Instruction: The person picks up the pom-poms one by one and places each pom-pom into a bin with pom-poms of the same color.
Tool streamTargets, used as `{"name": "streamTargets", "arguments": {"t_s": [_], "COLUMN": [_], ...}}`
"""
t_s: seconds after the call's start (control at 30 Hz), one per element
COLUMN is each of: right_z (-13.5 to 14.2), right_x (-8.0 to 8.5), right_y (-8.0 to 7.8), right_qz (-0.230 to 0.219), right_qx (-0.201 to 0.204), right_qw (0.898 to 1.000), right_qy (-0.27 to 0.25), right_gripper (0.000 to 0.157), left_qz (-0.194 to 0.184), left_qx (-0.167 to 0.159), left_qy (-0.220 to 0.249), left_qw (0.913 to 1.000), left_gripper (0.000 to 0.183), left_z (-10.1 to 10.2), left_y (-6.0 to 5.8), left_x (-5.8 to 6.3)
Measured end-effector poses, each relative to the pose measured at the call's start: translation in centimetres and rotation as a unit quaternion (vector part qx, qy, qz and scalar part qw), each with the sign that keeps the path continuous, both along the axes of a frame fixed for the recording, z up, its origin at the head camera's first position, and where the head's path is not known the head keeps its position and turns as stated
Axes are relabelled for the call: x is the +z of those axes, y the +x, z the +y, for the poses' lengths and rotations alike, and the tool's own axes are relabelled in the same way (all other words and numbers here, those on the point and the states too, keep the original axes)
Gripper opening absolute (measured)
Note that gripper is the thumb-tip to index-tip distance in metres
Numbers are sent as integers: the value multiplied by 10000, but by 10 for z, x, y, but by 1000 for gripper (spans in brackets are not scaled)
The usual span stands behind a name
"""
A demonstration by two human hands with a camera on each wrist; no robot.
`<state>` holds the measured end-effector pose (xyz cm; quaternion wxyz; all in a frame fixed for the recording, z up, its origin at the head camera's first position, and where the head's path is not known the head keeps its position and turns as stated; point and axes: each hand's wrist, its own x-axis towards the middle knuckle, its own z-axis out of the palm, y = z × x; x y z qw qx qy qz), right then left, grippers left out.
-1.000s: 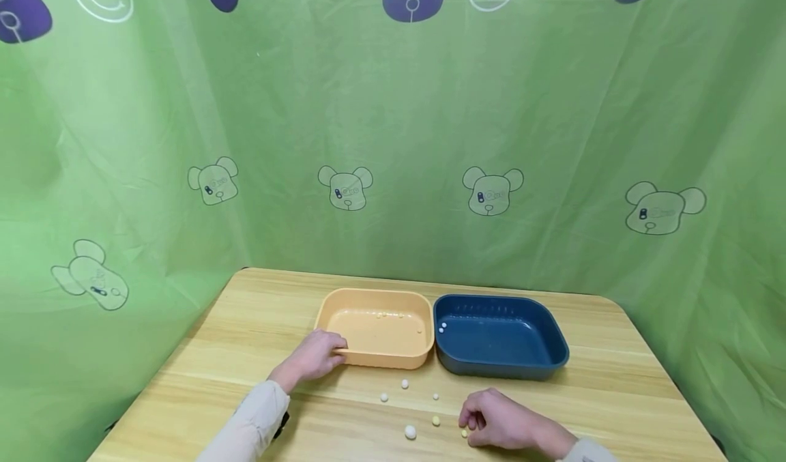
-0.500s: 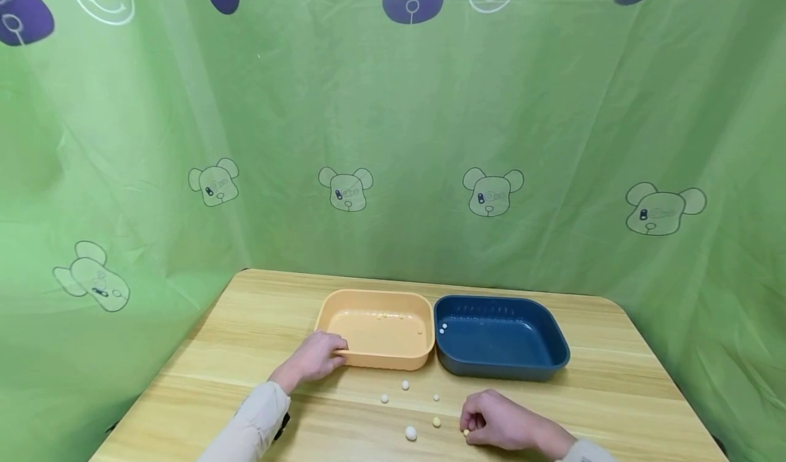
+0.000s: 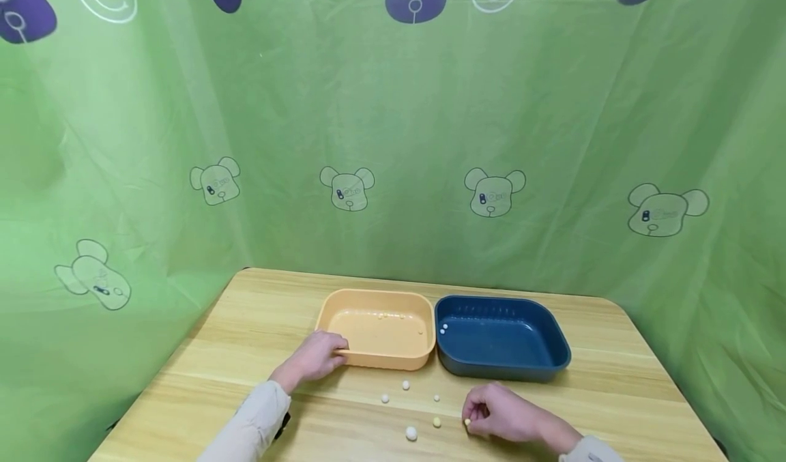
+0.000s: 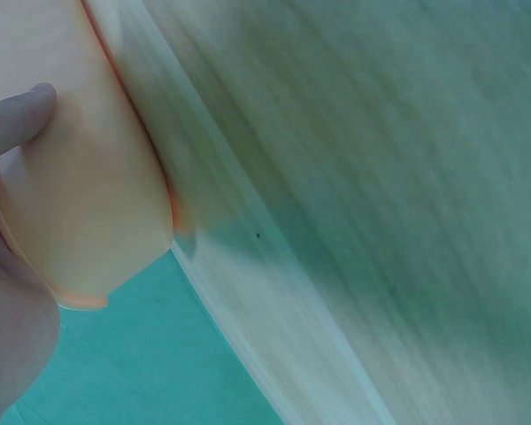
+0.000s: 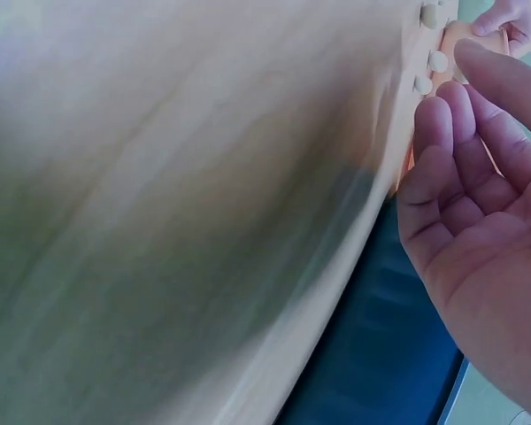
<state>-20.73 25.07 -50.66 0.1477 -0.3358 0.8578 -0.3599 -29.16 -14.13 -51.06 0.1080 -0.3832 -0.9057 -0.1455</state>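
My left hand (image 3: 316,356) grips the near left rim of a peach plastic tray (image 3: 387,361), thumb on its outer wall in the left wrist view. Several small yellow balls lie inside that tray. My right hand (image 3: 505,413), fingers curled, pinches a small yellow ball (image 3: 468,422) between thumb and fingertips, low over the table in front of a dark blue tray (image 3: 503,370). Left of this hand on the table are another yellow ball (image 3: 437,422), a larger white ball (image 3: 411,433) and several smaller white balls (image 3: 406,385).
The two trays stand side by side on a wooden table (image 3: 264,305). Two small white balls (image 3: 444,329) sit at the left end inside the blue tray. A green printed curtain (image 3: 405,243) hangs round the table's back and sides.
My right hand has closed its fingertips on the small yellow ball and raised it slightly from where it lay. The left hand stays on the peach tray.
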Motion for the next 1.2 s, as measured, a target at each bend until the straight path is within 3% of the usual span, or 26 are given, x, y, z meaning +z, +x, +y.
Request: {"name": "streamTargets", "arguments": {"t_s": [0.4,0.93,1.2], "right_z": [-7,-17,-20], "right_x": [9,29,35], "right_y": [-4,-15,-18], "right_qz": [183,1248,965], "right_qx": [54,156,-50], "right_qw": [9998,9916,9952], "right_qy": [-89,-316,-181], "right_gripper": [9,10,9], "left_qz": [-77,-12,3], "left_qx": [53,2,19], "left_qy": [-47,-76,-92], "left_qw": [9999,10000,10000], "left_gripper": [21,25,25], "left_z": [0,0,0], "left_y": [0,0,0], "left_x": [2,1,1]}}
